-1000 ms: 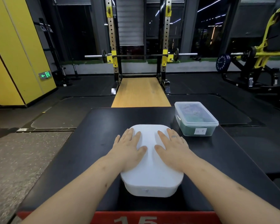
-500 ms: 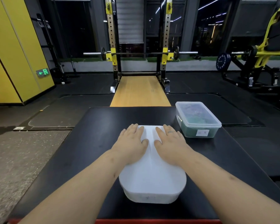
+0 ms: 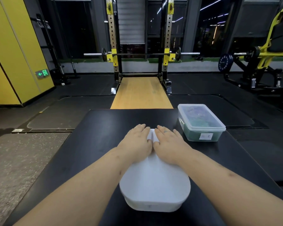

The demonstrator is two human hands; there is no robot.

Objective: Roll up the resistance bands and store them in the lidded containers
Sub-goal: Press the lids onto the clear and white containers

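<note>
The left hand point(image 3: 136, 143) and right hand point(image 3: 170, 144) lie flat side by side, fingers straight and close together, thumbs nearly touching. Both palms press on the far end of the white rounded plastic container point(image 3: 155, 183), whose lid is on. It sits midway along the near edge of the black desk point(image 3: 88, 144). A clear lidded plastic container point(image 3: 201, 123) with dark green and purple contents stands near the desk's far right corner, apart from both hands.

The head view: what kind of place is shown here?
Most likely a gym: a squat rack holding a barbell stands ahead, and a yellow weight machine is at the right.
</note>
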